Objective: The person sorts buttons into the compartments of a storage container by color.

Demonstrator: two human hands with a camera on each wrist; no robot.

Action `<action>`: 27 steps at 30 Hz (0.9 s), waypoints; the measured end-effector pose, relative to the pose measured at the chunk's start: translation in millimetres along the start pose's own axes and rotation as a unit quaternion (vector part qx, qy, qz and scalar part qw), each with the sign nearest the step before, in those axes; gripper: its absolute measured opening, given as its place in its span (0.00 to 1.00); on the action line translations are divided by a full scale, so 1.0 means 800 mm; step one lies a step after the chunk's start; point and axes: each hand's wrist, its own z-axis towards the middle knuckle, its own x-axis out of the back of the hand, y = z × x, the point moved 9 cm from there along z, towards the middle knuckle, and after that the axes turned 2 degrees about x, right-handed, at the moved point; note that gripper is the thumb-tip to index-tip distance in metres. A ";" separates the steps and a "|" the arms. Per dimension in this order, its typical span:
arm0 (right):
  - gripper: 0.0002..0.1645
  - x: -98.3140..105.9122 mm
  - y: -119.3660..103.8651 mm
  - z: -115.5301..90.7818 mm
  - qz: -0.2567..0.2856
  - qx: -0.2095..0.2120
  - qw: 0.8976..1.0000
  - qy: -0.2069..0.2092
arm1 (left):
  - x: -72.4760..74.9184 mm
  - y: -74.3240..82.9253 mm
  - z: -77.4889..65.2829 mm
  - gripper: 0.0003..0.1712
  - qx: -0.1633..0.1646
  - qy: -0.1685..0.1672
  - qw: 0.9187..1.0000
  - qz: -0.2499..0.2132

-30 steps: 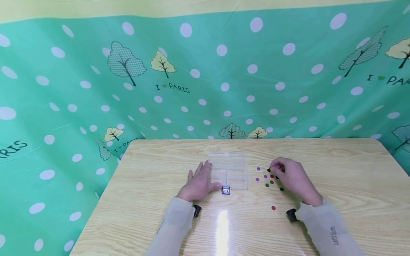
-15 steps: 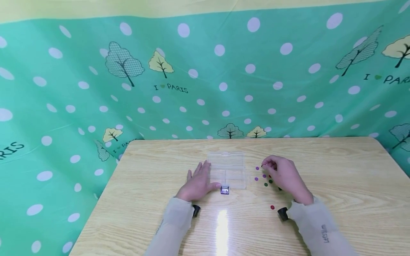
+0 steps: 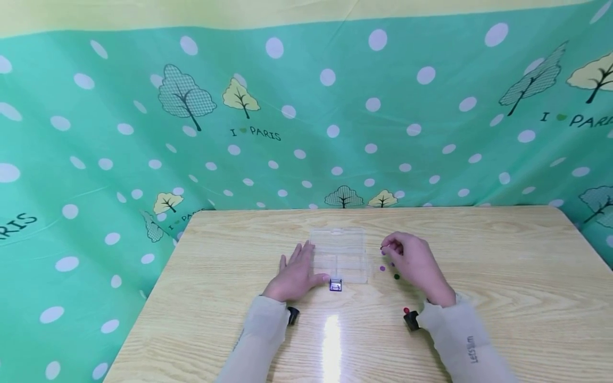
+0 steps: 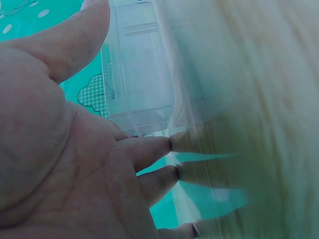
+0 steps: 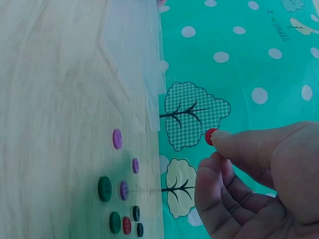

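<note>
My right hand (image 3: 409,266) pinches a small red button (image 5: 211,136) between thumb and forefinger, above the table just right of a clear plastic compartment box (image 3: 351,244). My left hand (image 3: 294,274) lies flat with fingers spread at the box's left side, thumb towards its front edge. In the left wrist view the fingertips (image 4: 164,144) rest on the table close to the box. Below the right hand lie loose buttons: purple (image 5: 117,139), green (image 5: 104,188), red (image 5: 126,225) and black (image 5: 136,213). Some of them are hidden behind this hand in the head view.
A small clear piece with dark blue edges (image 3: 336,285) sits at the front of the box. Another red button (image 3: 406,310) lies apart, nearer the front, by the right wrist's black camera (image 3: 411,321). A green dotted curtain (image 3: 297,106) hangs behind the wooden table (image 3: 230,239).
My right hand has moved left towards the box with the pinched button, passing over the loose ones. The left hand has stayed at the box.
</note>
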 end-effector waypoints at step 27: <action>0.04 -0.036 -0.020 0.009 0.011 0.019 1.000 -0.009 | -0.002 -0.002 0.003 0.53 -0.006 -0.005 1.000 -0.003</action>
